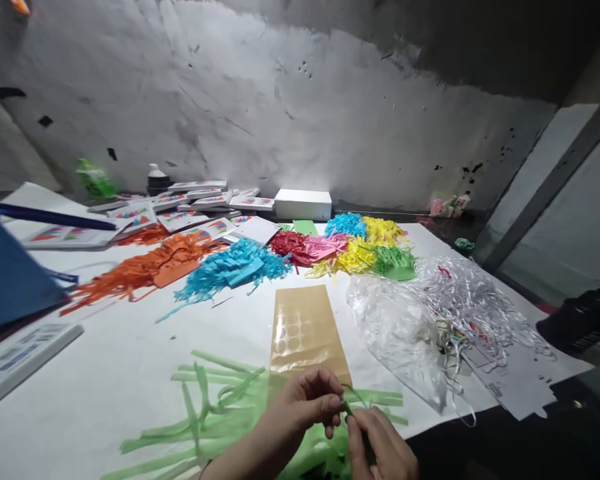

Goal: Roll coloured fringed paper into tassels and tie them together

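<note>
A narrow green strip (349, 404) is held at the nearest edge, pinched between the thumb and fingers of the right hand (381, 443). The left hand (310, 403) is curled just beside the strip's upper end; whether the strip is gripped by it cannot be told. Beneath both hands, green fringed paper (245, 410) is spread over the white table covering (130, 347). The step in hand is judged to be the working of the strip, perhaps a twist or tie. For the next move, a steady right pinch and light left fingertips seem to be called for, so that the thin strip is not torn. Beyond, a brown sheet of clear round stickers (300, 327) is laid flat, and farther off, coloured fringed bundles (240, 267) are lined up.
</note>
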{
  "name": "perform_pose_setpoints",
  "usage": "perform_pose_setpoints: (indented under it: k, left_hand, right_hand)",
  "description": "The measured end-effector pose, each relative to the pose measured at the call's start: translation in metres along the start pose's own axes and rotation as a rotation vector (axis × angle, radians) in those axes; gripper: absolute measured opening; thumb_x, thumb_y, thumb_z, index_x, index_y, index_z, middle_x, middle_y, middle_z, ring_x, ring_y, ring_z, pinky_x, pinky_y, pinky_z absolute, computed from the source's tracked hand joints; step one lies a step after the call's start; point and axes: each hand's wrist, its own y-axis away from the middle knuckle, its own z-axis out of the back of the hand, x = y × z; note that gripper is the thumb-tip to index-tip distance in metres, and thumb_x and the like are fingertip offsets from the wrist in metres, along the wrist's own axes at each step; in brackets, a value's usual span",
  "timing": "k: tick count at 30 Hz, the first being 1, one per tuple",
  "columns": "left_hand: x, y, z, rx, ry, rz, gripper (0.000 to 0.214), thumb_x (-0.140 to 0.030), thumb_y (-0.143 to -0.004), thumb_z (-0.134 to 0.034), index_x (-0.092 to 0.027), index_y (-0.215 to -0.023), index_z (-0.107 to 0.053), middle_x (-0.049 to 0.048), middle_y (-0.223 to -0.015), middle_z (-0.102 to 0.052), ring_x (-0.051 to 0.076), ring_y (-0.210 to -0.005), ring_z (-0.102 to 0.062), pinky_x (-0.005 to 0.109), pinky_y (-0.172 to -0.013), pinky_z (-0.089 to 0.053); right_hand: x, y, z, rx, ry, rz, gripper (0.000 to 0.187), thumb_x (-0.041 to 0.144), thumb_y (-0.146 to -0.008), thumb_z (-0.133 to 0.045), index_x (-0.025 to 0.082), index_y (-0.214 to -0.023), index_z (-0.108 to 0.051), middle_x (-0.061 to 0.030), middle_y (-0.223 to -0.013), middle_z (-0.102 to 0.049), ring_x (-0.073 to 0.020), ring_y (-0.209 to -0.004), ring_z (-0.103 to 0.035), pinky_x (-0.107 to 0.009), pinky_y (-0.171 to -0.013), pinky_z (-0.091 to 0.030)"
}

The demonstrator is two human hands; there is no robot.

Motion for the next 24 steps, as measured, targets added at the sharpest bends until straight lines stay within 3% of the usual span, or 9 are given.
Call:
perform_pose_setpoints:
  k: [4,8,11,13,16,19,21,24]
  left_hand:
    - [-0.003,0.016,0.010,-0.031,-0.089,-0.071,0.034,-0.037,-0.067,-0.089,-0.012,-0.075,-0.068,0.0002,-0.061,-0.063,0.011,-0.055,-0.057,0.023,-0.055,-0.049]
    - [-0.004,0.027,0.015,-0.033,-0.230,-0.133,0.028,-0.035,-0.073,-0.083,-0.013,-0.074,-0.068,0.0008,-0.067,-0.062,0.011,-0.059,-0.057,0.023,-0.057,-0.049]
    - [-0.002,0.033,0.019,0.005,-0.274,-0.108,0.023,-0.032,-0.075,-0.079,-0.013,-0.072,-0.066,-0.0003,-0.067,-0.060,0.011,-0.058,-0.055,0.023,-0.055,-0.048]
    - [-0.001,0.036,0.021,0.023,-0.260,-0.053,0.018,-0.029,-0.075,-0.078,-0.014,-0.076,-0.067,-0.0013,-0.066,-0.060,0.011,-0.056,-0.055,0.022,-0.055,-0.047]
    - [-0.001,0.039,0.022,0.008,-0.291,-0.011,0.011,-0.022,-0.073,-0.075,-0.015,-0.079,-0.069,-0.0023,-0.064,-0.061,0.011,-0.056,-0.055,0.022,-0.057,-0.046]
    - [-0.004,0.041,0.024,-0.033,-0.470,-0.115,0.006,-0.019,-0.069,-0.078,-0.016,-0.069,-0.072,-0.0009,-0.063,-0.063,0.014,-0.063,-0.057,0.023,-0.062,-0.045]
    - [-0.007,0.043,0.028,-0.048,-0.537,-0.189,0.009,-0.024,-0.070,-0.081,-0.017,-0.068,-0.076,0.0010,-0.067,-0.065,0.015,-0.066,-0.059,0.023,-0.064,-0.045]
    - [-0.007,0.046,0.035,-0.014,-0.562,-0.184,0.017,-0.035,-0.080,-0.075,-0.018,-0.078,-0.079,0.0034,-0.072,-0.068,0.016,-0.063,-0.061,0.025,-0.062,-0.045]
  right_hand:
    - [0.007,0.005,-0.003,0.103,-0.032,-0.002,0.017,0.010,-0.091,-0.053,0.022,-0.091,-0.064,-0.0016,-0.069,-0.067,-0.0135,-0.059,-0.066,-0.022,-0.058,-0.053]
    - [0.007,-0.001,0.006,0.249,0.057,0.137,0.015,0.010,-0.090,-0.053,0.022,-0.089,-0.062,-0.0002,-0.066,-0.063,-0.0135,-0.057,-0.062,-0.023,-0.057,-0.050]
    - [0.005,-0.007,0.013,0.417,0.049,0.263,0.016,0.011,-0.091,-0.051,0.022,-0.084,-0.060,0.0011,-0.063,-0.059,-0.0135,-0.056,-0.059,-0.024,-0.055,-0.047]
    - [0.005,-0.008,0.014,0.461,0.046,0.278,0.016,0.011,-0.091,-0.050,0.022,-0.084,-0.059,0.0009,-0.064,-0.059,-0.0135,-0.057,-0.058,-0.025,-0.056,-0.046]
    - [0.007,-0.004,0.011,0.432,0.035,0.211,0.017,0.012,-0.093,-0.049,0.022,-0.082,-0.057,0.0010,-0.064,-0.059,-0.0135,-0.057,-0.057,-0.025,-0.056,-0.044]
    - [0.011,0.007,0.005,0.384,-0.051,0.108,0.018,0.015,-0.097,-0.046,0.023,-0.084,-0.056,0.0008,-0.064,-0.059,-0.0133,-0.058,-0.057,-0.023,-0.056,-0.044]
    - [0.012,0.014,0.001,0.392,-0.113,0.034,0.019,0.018,-0.099,-0.045,0.023,-0.086,-0.057,0.0006,-0.066,-0.060,-0.0130,-0.059,-0.059,-0.022,-0.056,-0.045]
    - [0.014,0.022,-0.005,0.381,-0.162,-0.048,0.019,0.029,-0.102,-0.046,0.023,-0.095,-0.062,-0.0011,-0.072,-0.065,-0.0135,-0.065,-0.064,-0.022,-0.060,-0.050]
